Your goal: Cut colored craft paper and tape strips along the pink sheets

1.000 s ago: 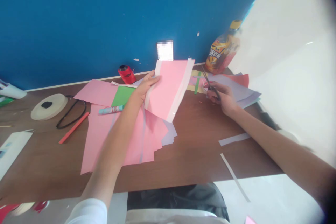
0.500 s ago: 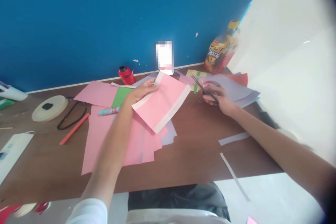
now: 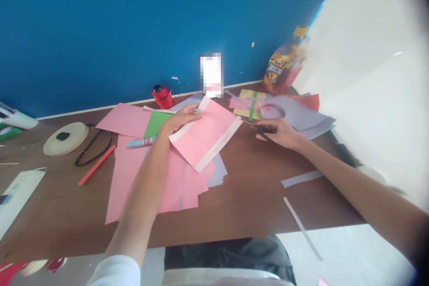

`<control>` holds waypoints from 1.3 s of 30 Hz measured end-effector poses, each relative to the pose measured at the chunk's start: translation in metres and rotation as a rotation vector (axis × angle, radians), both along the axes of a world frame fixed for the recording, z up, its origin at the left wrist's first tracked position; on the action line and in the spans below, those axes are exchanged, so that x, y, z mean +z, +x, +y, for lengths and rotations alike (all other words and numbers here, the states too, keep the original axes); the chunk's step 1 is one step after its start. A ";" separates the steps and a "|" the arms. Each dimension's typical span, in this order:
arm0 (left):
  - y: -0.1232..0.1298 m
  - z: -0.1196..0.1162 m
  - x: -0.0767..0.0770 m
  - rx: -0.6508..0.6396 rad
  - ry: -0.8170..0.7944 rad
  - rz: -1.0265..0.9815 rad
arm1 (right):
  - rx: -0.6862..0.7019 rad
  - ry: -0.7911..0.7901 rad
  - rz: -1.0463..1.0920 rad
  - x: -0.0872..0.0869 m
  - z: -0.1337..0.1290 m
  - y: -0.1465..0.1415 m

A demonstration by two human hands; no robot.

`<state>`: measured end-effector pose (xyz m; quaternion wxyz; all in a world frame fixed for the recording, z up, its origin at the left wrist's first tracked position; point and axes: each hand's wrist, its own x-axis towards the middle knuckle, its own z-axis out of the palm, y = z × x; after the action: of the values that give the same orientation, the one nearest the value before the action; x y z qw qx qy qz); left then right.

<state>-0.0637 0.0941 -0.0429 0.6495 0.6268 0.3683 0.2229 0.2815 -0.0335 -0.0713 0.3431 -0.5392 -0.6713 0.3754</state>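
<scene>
My left hand (image 3: 183, 118) is closed on the upper left edge of a pink sheet of paper (image 3: 209, 132) with pale strips along two opposite sides. The sheet is held tilted above the table. My right hand (image 3: 275, 132) grips a pair of dark scissors (image 3: 263, 128), whose blades reach the sheet's upper right corner at the pale strip. Beneath my left forearm lie several pink sheets (image 3: 134, 170), with a green piece of paper (image 3: 157, 124) and a light blue tube (image 3: 141, 142) on top.
A roll of tape (image 3: 273, 111) lies by purple sheets (image 3: 301, 116) at right; a drink bottle (image 3: 284, 62) stands behind. At left are a cream disc (image 3: 66, 138), a black cord loop (image 3: 78, 161) and an orange strip (image 3: 97, 165). A red object (image 3: 162, 96) stands near the blue wall.
The scissors have moved down to the sheet; their blades, raised and apart from it before, now meet its upper right corner. My left hand keeps its hold on the sheet.
</scene>
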 end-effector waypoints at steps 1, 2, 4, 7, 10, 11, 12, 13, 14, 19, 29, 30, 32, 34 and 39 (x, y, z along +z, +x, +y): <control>0.000 0.000 0.000 0.004 -0.001 -0.005 | 0.006 0.006 -0.024 0.000 0.000 0.000; 0.000 0.000 0.000 0.006 -0.004 -0.009 | 0.012 0.012 -0.042 -0.001 -0.001 0.000; -0.001 0.000 0.000 0.003 -0.013 -0.011 | 0.023 0.014 -0.057 -0.002 -0.001 0.000; -0.001 0.001 -0.001 0.000 -0.013 0.000 | 0.031 0.008 -0.055 -0.003 0.000 0.000; -0.001 0.003 -0.002 0.006 -0.002 0.016 | 0.038 0.012 -0.054 -0.003 0.000 0.000; -0.001 0.003 -0.002 0.008 0.001 0.020 | 0.043 0.011 -0.058 -0.003 0.000 0.000; -0.001 0.003 -0.001 0.007 0.004 0.022 | 0.049 0.009 -0.062 -0.002 0.000 -0.001; -0.001 0.002 -0.001 0.005 0.006 0.024 | 0.051 0.007 -0.065 -0.002 0.000 -0.001; -0.001 0.002 -0.001 0.002 0.008 0.024 | 0.054 0.006 -0.067 -0.002 0.000 -0.001; 0.000 0.001 0.000 -0.014 -0.004 0.011 | 0.039 0.019 -0.080 -0.003 0.000 -0.002; -0.002 0.003 -0.003 0.001 0.000 0.007 | -0.012 0.056 -0.115 -0.005 0.000 -0.002; -0.002 0.002 -0.002 -0.005 -0.002 0.009 | -0.008 0.058 -0.117 -0.005 0.000 -0.002; -0.002 0.002 -0.001 -0.009 -0.002 0.009 | -0.007 0.064 -0.119 -0.004 -0.001 -0.002; -0.001 0.001 0.001 -0.006 0.001 0.014 | -0.004 0.065 -0.121 -0.003 -0.001 -0.002; -0.001 0.003 0.000 0.000 0.008 0.044 | 0.010 0.055 -0.139 -0.001 -0.002 -0.003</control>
<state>-0.0648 0.0967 -0.0431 0.6386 0.6341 0.3815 0.2109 0.2787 -0.0354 -0.0727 0.3083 -0.5510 -0.7063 0.3203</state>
